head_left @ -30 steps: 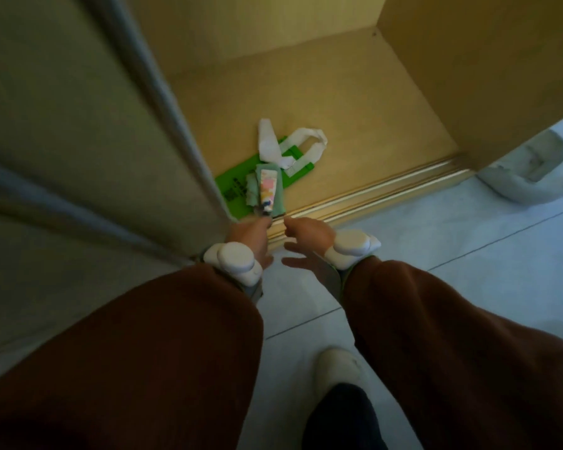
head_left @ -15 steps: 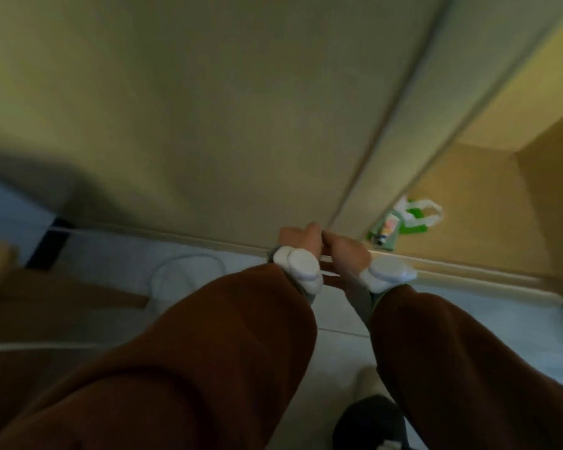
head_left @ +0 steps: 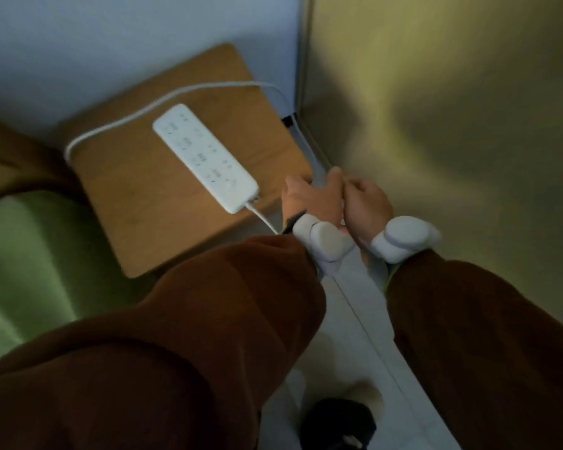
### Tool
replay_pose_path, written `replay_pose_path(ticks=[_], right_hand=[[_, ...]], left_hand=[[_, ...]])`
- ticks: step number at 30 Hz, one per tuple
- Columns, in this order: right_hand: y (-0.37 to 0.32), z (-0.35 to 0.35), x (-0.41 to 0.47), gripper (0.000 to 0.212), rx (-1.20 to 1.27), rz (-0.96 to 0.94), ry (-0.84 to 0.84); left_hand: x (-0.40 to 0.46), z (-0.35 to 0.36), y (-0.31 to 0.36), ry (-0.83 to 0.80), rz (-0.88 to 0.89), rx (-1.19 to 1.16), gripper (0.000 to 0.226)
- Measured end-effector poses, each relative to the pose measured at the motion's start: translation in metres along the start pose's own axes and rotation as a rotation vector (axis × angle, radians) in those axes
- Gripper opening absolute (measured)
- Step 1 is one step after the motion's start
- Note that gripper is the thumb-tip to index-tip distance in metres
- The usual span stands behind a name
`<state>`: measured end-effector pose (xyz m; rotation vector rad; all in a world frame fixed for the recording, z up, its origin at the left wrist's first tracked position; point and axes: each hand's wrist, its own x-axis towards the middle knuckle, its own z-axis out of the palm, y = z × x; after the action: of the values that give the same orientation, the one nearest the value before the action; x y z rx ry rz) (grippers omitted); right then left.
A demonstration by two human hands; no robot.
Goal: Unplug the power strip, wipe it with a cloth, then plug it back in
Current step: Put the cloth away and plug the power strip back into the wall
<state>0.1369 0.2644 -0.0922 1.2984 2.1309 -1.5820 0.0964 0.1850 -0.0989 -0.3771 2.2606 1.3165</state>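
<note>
Fingers of the left hand (head_left: 311, 198) curl loosely at the desk (head_left: 163, 203) edge, gripping nothing I can make out; the right hand (head_left: 366, 204), pressed alongside, looks half-closed, contents not visible. From the left hand, the power strip (head_left: 205, 157) lies toward ten o'clock, long axis running ten to four, so the left hand is nearer. Its cord (head_left: 163, 102) loops across the desk toward the wardrobe door (head_left: 436, 125) at one o'clock; the plug is hidden.
</note>
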Motion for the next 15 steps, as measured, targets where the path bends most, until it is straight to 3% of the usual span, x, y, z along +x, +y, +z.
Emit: replay_pose_path(ticks=[7,12,15], right_hand=[[-0.083,0.092,-0.011,0.056,-0.165,-0.092,-0.227],[-0.093,0.136,-0.006,0.049,-0.294,-0.184,-0.259],[-0.094,0.151,0.006,0.059,-0.35,-0.212,-0.255]], left_hand=[[0.037,-0.116,0.003,0.285,-0.251,-0.178,0.053],[0.06,-0.159,-0.019,0.329,-0.328,-0.209,0.053],[0.076,-0.166,-0.021,0.301,-0.368,-0.235,0.058]])
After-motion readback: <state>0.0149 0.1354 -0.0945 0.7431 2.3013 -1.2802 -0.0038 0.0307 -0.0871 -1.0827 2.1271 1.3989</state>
